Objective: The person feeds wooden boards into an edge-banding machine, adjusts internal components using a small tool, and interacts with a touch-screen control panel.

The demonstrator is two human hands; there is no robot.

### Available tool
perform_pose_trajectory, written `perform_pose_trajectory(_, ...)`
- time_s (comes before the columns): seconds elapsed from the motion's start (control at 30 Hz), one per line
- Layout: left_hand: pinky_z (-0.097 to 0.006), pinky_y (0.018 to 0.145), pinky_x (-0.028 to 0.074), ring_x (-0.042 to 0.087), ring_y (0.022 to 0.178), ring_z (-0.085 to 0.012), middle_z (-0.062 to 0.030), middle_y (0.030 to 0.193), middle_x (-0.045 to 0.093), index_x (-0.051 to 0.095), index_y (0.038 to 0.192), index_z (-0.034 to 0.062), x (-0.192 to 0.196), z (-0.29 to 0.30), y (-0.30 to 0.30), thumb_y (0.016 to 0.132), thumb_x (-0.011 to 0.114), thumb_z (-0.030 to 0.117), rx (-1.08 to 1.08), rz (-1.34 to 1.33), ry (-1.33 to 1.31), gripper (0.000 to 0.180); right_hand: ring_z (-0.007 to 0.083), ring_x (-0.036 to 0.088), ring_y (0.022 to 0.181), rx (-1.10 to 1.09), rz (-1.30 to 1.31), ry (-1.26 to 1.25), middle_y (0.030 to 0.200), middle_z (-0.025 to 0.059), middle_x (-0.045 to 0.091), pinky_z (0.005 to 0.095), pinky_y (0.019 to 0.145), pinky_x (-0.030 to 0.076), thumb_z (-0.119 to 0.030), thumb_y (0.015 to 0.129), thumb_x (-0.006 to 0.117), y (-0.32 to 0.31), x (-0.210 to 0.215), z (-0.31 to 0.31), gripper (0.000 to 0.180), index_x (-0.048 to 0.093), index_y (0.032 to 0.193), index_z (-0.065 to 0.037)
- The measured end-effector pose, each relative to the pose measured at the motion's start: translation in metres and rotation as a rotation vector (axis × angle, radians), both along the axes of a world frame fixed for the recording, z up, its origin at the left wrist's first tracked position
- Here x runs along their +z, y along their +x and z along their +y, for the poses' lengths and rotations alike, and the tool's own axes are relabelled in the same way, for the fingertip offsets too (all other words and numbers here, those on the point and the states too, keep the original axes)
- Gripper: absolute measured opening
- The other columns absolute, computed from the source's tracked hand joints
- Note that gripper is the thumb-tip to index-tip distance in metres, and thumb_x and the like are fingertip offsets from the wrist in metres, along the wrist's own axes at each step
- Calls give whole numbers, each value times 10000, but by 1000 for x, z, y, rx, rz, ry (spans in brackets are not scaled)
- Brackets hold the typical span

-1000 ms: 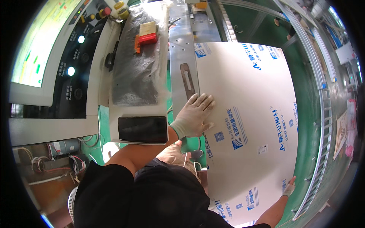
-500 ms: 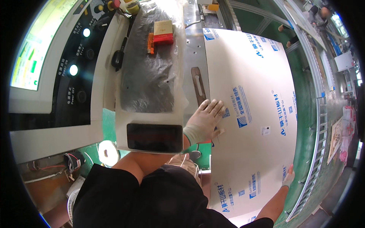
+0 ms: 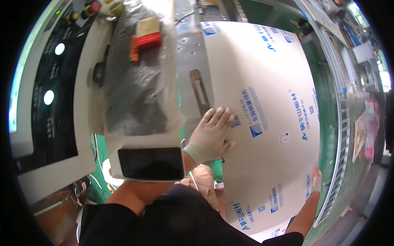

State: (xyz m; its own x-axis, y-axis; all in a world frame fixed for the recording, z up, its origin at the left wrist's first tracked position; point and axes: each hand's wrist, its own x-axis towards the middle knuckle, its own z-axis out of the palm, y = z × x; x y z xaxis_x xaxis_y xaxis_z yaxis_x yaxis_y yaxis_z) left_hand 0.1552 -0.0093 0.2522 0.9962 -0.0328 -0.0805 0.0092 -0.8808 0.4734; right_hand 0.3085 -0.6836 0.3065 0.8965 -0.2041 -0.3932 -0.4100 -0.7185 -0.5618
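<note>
A large white board (image 3: 262,156) with blue print lies before me, reaching from the metal table to my right side. My left hand (image 3: 211,133), in a pale glove, rests on the board's left edge with its fingers stretched out and thumb apart. Just beyond its fingertips, a dark slotted metal bar (image 3: 200,91) lies on the metal tabletop (image 3: 189,49). At the board's right edge is my right hand (image 3: 316,180), also gloved, closed round the edge; part of its fingers is hidden.
Left of the board, a plastic-covered ledge (image 3: 135,94) carries a red-and-cream box (image 3: 148,33), an orange cutter (image 3: 134,49) and a black phone (image 3: 152,164). A control panel (image 3: 53,115) with lit buttons stands far left. A metal rail frame (image 3: 338,156) runs along the right.
The view has swung, so the ledge and control panel appear farther left. My right hand has slid a little farther up the board's edge. The left hand stays at its edge.
</note>
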Motion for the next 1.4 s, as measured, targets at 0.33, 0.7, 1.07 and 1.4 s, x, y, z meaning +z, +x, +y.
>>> perform_pose_trajectory(0.33, -487, 1277, 148, 262, 1542, -333, -174, 1629, 354, 375, 1543, -12, 6, -14, -17, 963, 534, 547, -23, 8, 22, 821, 95, 535, 802, -39, -46, 75, 896, -36, 609, 282, 742, 460, -456, 1021, 652, 0, 12, 47, 370, 652, 986, -88)
perform_pose_trajectory(0.7, -482, 1246, 216, 342, 1482, -327, -172, 1557, 420, 400, 1502, -14, 26, -74, -91, 886, 667, 499, 28, -101, -90, 845, 112, 504, 782, 109, -164, -47, 863, -16, 589, 307, 722, 439, -514, 1007, 649, 9, -2, 33, 448, 635, 888, -83)
perform_pose_trajectory(1.07, -457, 1269, 200, 313, 1523, -290, -152, 1595, 410, 388, 1543, 5, 42, -172, -198, 947, 598, 539, 81, -96, -143, 827, 140, 606, 903, 91, -190, -84, 1003, 29, 683, 312, 843, 498, -625, 959, 661, 33, -28, 12, 663, 736, 1120, 13)
perform_pose_trajectory(1.4, -479, 1269, 193, 295, 1530, -322, -169, 1605, 388, 382, 1552, 7, 61, -271, -283, 943, 594, 547, 51, -18, -45, 841, 310, 662, 1025, 388, -315, -465, 1061, 195, 722, 413, 945, 480, -701, 981, 508, 66, -38, 4, 772, 718, 1093, 33)
